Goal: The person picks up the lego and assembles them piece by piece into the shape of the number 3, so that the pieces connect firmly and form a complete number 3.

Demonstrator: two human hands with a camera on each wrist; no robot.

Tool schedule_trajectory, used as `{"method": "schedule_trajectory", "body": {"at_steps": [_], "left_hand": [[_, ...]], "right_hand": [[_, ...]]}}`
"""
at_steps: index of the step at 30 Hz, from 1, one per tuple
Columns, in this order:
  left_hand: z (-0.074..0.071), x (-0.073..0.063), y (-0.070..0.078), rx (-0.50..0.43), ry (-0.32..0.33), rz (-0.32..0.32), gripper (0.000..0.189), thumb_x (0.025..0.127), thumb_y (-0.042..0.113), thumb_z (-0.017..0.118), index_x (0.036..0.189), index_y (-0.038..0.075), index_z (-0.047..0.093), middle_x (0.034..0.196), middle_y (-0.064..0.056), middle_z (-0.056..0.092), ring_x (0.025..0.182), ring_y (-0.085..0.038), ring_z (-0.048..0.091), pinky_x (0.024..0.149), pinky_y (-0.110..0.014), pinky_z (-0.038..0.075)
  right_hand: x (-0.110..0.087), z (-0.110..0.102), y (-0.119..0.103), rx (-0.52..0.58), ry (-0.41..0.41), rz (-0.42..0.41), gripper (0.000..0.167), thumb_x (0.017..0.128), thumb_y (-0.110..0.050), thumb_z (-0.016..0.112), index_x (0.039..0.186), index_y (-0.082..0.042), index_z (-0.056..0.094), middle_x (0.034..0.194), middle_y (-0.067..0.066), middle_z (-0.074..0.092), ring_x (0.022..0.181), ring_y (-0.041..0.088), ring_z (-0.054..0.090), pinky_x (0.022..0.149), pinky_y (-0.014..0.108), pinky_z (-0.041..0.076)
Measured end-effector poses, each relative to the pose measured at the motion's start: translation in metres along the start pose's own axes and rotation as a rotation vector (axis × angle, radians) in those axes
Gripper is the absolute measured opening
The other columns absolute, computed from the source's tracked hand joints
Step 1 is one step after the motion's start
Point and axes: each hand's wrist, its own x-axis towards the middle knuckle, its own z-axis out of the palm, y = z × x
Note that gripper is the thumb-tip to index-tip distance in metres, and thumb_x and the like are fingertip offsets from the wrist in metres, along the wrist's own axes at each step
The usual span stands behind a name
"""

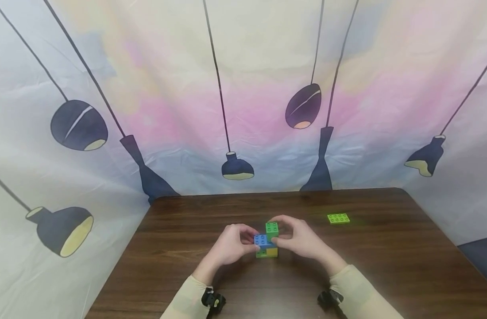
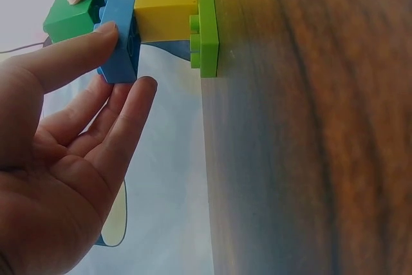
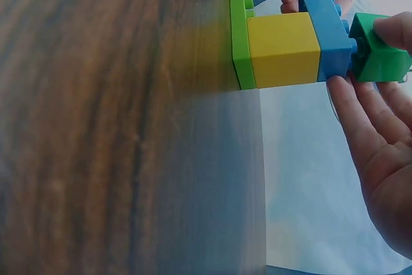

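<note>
A small stack of toy building bricks stands on the table: a lime baseplate (image 2: pixel 209 37), a yellow brick (image 3: pixel 283 49) over one end of it, and a blue brick (image 1: pixel 261 240) across the top. My left hand (image 1: pixel 231 244) pinches the blue brick's left end between thumb and fingers. Between the thumb and fingers of my right hand (image 1: pixel 299 238) is a green brick (image 1: pixel 272 229), held over the right end of the blue one. In the right wrist view the green brick sits slightly tilted, and blue studs show in a narrow gap under it.
A second lime plate (image 1: pixel 338 218) with studs up lies toward the back right of the dark wooden table (image 1: pixel 179 230). Behind the table hangs a cloth backdrop (image 1: pixel 259 133) printed with lamps.
</note>
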Motion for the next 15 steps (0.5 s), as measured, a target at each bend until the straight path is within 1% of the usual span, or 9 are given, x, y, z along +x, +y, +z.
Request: {"method": "schedule_trajectory", "body": {"at_steps": [5,15], "left_hand": [[0.0000,-0.0001,0.0007,0.000,0.002,0.001,0.028,0.090,0.015,0.089,0.116,0.013,0.078,0.102,0.005,0.072,0.092,-0.014,0.071,0.082,-0.033,0.062],[-0.0009,-0.0014,0.0017,-0.001,-0.002,0.005,0.028,0.090,0.014,0.088,0.116,0.013,0.078,0.101,0.006,0.072,0.092,-0.014,0.071,0.083,-0.033,0.062]], "right_hand": [[-0.0002,0.0002,0.0001,0.023,0.009,-0.003,0.038,0.093,-0.018,0.086,0.126,-0.016,0.066,0.114,0.001,0.073,0.111,0.023,0.072,0.091,0.035,0.061],[0.0002,0.0011,0.0016,0.027,0.002,-0.027,0.038,0.093,-0.018,0.086,0.126,-0.017,0.067,0.116,0.000,0.073,0.111,0.022,0.072,0.092,0.035,0.060]]}}
